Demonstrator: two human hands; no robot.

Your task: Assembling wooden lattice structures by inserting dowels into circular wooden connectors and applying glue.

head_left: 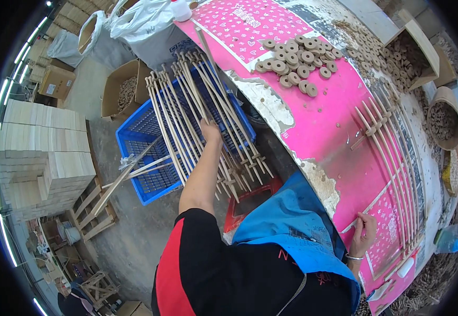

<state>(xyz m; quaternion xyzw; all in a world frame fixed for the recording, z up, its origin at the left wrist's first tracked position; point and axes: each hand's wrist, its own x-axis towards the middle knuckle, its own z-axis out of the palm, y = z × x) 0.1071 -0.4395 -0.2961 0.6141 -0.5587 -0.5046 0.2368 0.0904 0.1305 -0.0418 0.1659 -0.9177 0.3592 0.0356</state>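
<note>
My left hand (pixel 211 131) reaches forward over a blue plastic crate (pixel 126 138), its fingers closed around a pale wooden rod in the bundle. Many long thin wooden rods (pixel 167 113) lie across the crate, several with small wooden discs near their lower ends. My right hand (pixel 365 235), with a bracelet at the wrist, rests at the near edge of the pink-covered table (pixel 339 179). Its fingers are curled together; what they hold, if anything, is hidden. Beside it, several rods (pixel 392 174) lie lengthwise on the table, with discs threaded near their far ends.
Loose wooden discs with centre holes (pixel 304 57) are heaped on the table, more spilling from a wooden box (pixel 413 55). A round container of small parts (pixel 445 124) stands at right. Left are a cardboard box (pixel 121 92), white sacks (pixel 145 26) and stacked boards (pixel 45 152).
</note>
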